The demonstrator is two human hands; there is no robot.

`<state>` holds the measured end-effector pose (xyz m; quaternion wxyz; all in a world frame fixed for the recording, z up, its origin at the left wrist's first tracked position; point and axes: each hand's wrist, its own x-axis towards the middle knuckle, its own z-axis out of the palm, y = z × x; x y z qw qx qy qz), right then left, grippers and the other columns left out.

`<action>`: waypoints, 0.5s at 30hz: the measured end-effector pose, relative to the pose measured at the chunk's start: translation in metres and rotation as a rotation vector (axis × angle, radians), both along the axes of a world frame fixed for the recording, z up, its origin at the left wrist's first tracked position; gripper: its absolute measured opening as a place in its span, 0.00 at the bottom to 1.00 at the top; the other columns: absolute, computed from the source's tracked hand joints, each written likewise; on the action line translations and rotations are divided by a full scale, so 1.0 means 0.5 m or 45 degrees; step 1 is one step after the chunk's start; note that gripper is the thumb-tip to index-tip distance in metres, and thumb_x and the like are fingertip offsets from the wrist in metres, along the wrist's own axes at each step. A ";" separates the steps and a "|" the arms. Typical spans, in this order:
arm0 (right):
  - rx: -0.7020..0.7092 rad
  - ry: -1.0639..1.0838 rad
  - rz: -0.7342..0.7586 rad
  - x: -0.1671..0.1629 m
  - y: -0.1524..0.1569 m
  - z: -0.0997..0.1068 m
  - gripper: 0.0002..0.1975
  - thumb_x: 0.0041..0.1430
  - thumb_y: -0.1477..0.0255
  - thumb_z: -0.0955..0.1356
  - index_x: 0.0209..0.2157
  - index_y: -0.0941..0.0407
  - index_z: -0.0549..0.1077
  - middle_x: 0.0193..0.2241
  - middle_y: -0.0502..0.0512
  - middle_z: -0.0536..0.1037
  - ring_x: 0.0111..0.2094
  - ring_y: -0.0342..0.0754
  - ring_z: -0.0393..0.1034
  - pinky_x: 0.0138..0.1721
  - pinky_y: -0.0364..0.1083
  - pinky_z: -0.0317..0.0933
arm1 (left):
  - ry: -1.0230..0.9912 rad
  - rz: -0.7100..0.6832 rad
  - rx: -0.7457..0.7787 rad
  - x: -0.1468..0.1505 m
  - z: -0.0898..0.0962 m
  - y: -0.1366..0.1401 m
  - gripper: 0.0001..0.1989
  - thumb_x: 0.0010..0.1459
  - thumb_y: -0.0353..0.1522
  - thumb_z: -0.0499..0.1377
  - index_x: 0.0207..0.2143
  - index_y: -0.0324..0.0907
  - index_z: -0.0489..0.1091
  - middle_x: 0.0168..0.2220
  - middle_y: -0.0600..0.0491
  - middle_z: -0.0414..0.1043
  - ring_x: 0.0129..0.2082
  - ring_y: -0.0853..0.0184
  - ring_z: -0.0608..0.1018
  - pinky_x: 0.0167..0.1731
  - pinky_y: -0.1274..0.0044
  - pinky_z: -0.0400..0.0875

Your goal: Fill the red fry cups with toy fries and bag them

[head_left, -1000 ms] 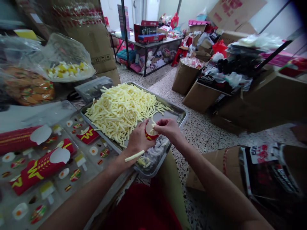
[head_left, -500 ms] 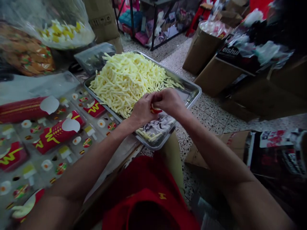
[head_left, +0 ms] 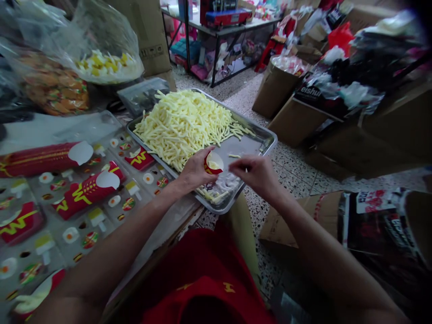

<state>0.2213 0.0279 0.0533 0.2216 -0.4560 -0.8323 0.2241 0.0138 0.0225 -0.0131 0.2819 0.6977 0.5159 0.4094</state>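
My left hand is wrapped round a small red fries carton, its white inside facing up with a little pale yellow showing in it. Just right of the carton is my right hand, fingers curled together in a pinch; whether something small is between them is hidden. Both hands are over the near part of a metal tray. A tall heap of pale yellow fries fills the tray's far left side. One loose fry lies near my right fingertips, and more fries lie in the near corner.
Left of the tray, clear moulded trays hold red cartons and small food-shaped pieces. Behind stand plastic bags of pieces and a tall cardboard box. Open cartons and a cardboard box sit on the speckled floor to the right.
My hands were together at the carton; my right hand has now drawn away to the right. The carton's opening has come into sight in my left hand. The view has tilted upward.
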 end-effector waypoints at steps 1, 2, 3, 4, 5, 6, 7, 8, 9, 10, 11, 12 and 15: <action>-0.007 -0.158 0.125 0.002 -0.010 -0.006 0.08 0.56 0.74 0.70 0.34 0.54 0.83 0.31 0.54 0.82 0.31 0.46 0.72 0.35 0.46 0.61 | 0.032 0.014 -0.022 -0.004 0.002 -0.002 0.44 0.40 0.28 0.70 0.62 0.35 0.63 0.60 0.41 0.69 0.60 0.56 0.72 0.61 0.66 0.65; -0.011 -0.323 0.253 0.001 -0.019 -0.013 0.08 0.55 0.75 0.70 0.33 0.54 0.84 0.30 0.54 0.81 0.31 0.47 0.72 0.35 0.46 0.60 | 0.060 0.020 -0.036 -0.006 0.005 -0.005 0.45 0.40 0.29 0.70 0.62 0.35 0.63 0.61 0.41 0.69 0.60 0.56 0.72 0.62 0.66 0.65; -0.005 -0.477 0.354 -0.004 -0.025 -0.021 0.09 0.54 0.76 0.70 0.33 0.53 0.84 0.30 0.55 0.81 0.32 0.48 0.71 0.35 0.46 0.59 | 0.079 0.022 -0.045 -0.008 0.007 -0.007 0.45 0.40 0.29 0.71 0.63 0.35 0.63 0.61 0.40 0.68 0.60 0.55 0.72 0.61 0.66 0.65; 0.006 -0.603 0.414 -0.012 -0.028 -0.028 0.09 0.53 0.76 0.70 0.32 0.53 0.84 0.30 0.56 0.81 0.33 0.49 0.72 0.35 0.46 0.58 | 0.088 0.027 -0.050 -0.009 0.011 -0.010 0.46 0.40 0.30 0.71 0.63 0.35 0.62 0.61 0.40 0.68 0.60 0.55 0.72 0.61 0.66 0.65; 0.011 -0.693 0.441 -0.022 -0.028 -0.035 0.09 0.52 0.77 0.70 0.31 0.54 0.84 0.30 0.57 0.81 0.34 0.50 0.72 0.35 0.46 0.57 | 0.092 0.033 -0.050 -0.010 0.014 -0.013 0.46 0.40 0.31 0.71 0.63 0.35 0.62 0.61 0.40 0.68 0.60 0.55 0.72 0.61 0.66 0.65; -0.002 -0.749 0.449 -0.031 -0.025 -0.040 0.09 0.51 0.77 0.70 0.30 0.54 0.84 0.30 0.57 0.81 0.34 0.50 0.72 0.35 0.46 0.57 | 0.098 0.044 -0.045 -0.012 0.017 -0.016 0.46 0.41 0.32 0.71 0.64 0.35 0.61 0.61 0.40 0.69 0.59 0.55 0.73 0.60 0.67 0.66; -0.037 -0.777 0.457 -0.039 -0.021 -0.043 0.09 0.50 0.77 0.70 0.30 0.54 0.84 0.30 0.57 0.81 0.34 0.50 0.72 0.35 0.45 0.57 | 0.113 0.059 -0.036 -0.015 0.020 -0.019 0.47 0.41 0.33 0.71 0.64 0.35 0.61 0.60 0.39 0.69 0.59 0.55 0.73 0.60 0.67 0.66; -0.086 -0.779 0.472 -0.043 -0.015 -0.043 0.09 0.48 0.78 0.70 0.29 0.54 0.84 0.30 0.57 0.82 0.33 0.49 0.72 0.34 0.45 0.57 | 0.138 0.076 -0.029 -0.020 0.023 -0.023 0.47 0.41 0.33 0.71 0.64 0.35 0.61 0.60 0.39 0.69 0.58 0.54 0.73 0.60 0.66 0.66; -0.138 -0.753 0.487 -0.044 -0.009 -0.042 0.09 0.47 0.78 0.70 0.29 0.54 0.83 0.29 0.55 0.82 0.33 0.48 0.72 0.34 0.44 0.57 | 0.172 0.092 -0.024 -0.027 0.024 -0.028 0.47 0.41 0.33 0.71 0.64 0.35 0.61 0.59 0.39 0.70 0.58 0.54 0.73 0.60 0.66 0.66; -0.186 -0.704 0.496 -0.040 -0.004 -0.039 0.10 0.46 0.78 0.70 0.28 0.54 0.83 0.29 0.54 0.82 0.32 0.47 0.72 0.34 0.44 0.57 | 0.212 0.103 -0.019 -0.036 0.025 -0.033 0.47 0.41 0.33 0.71 0.64 0.35 0.61 0.59 0.39 0.70 0.58 0.53 0.73 0.60 0.65 0.66; -0.235 -0.632 0.489 -0.032 0.001 -0.036 0.09 0.45 0.79 0.70 0.28 0.54 0.83 0.28 0.53 0.82 0.31 0.46 0.72 0.33 0.43 0.57 | 0.253 0.115 -0.010 -0.045 0.025 -0.038 0.47 0.41 0.33 0.71 0.64 0.35 0.61 0.59 0.39 0.70 0.58 0.52 0.73 0.60 0.65 0.67; -0.294 -0.533 0.459 -0.023 0.005 -0.031 0.09 0.45 0.78 0.70 0.28 0.55 0.82 0.27 0.52 0.81 0.29 0.45 0.71 0.32 0.42 0.57 | 0.295 0.127 0.002 -0.054 0.025 -0.043 0.47 0.41 0.34 0.70 0.64 0.35 0.60 0.59 0.39 0.70 0.58 0.52 0.73 0.59 0.64 0.67; -0.512 -0.077 0.207 -0.001 0.015 -0.020 0.06 0.48 0.74 0.71 0.30 0.57 0.81 0.24 0.50 0.79 0.25 0.43 0.69 0.28 0.41 0.58 | 0.424 0.145 0.039 -0.065 0.028 -0.056 0.46 0.44 0.34 0.69 0.65 0.34 0.59 0.58 0.39 0.70 0.57 0.51 0.74 0.57 0.63 0.69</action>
